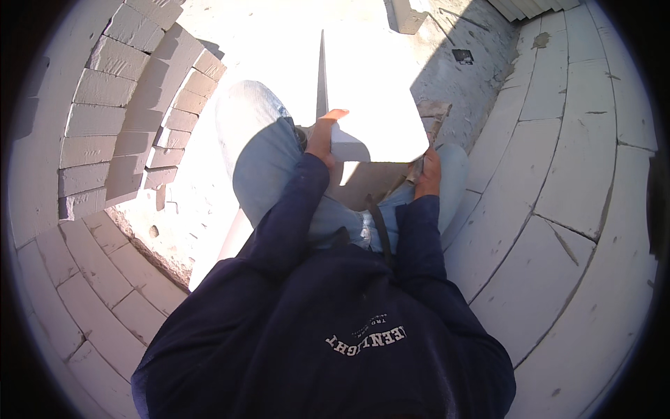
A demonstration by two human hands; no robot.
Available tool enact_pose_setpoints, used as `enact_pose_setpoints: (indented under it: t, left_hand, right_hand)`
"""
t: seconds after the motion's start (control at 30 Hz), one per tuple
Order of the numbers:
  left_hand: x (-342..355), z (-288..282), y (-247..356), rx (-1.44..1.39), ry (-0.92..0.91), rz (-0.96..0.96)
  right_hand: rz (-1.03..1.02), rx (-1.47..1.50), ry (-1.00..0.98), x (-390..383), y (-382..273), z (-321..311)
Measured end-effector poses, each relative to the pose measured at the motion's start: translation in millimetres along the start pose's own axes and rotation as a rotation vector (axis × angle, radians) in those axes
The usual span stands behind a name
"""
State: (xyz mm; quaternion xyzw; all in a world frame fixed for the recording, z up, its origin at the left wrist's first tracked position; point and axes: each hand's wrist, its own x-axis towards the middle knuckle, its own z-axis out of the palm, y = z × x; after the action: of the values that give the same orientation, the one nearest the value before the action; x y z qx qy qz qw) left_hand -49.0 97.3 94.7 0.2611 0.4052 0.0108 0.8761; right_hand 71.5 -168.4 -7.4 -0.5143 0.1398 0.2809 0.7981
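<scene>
A large white block (377,84) lies bright in sunlight between my knees, with shade along its near edge. My left hand (324,140) is closed on the block's left side, thumb on top. My right hand (427,171) is closed at the block's right corner, against a long, worn grey tool (435,129) that runs down beside the block. Whether it grips the tool, the block or both, I cannot make out. My jeans-covered legs (258,167) flank the block, and a darker grey surface shows beneath its near edge.
Stacked white blocks (94,126) rise at the left. A wall of long pale blocks (558,167) curves along the right. Rough concrete floor (460,91) with a small dark square piece (463,56) lies beyond the block, and another pale block (408,14) stands at the top.
</scene>
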Motion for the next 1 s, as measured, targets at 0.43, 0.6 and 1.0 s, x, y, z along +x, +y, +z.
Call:
enact_pose_setpoints:
  t: [0.43,0.6,1.0]
  left_hand:
    - [-22.6,33.5,-45.2,1.344,0.328,0.248]
    - [-2.2,14.5,-91.2,1.515,0.348,0.242]
    - [14.8,26.3,-132.0,1.608,0.380,0.245]
  right_hand:
    - [-0.138,0.016,0.098,-27.1,-16.5,16.4]
    - [-0.121,0.003,0.128,-35.1,-18.9,29.6]
    - [-0.101,-0.257,0.114,-36.9,-20.2,43.3]
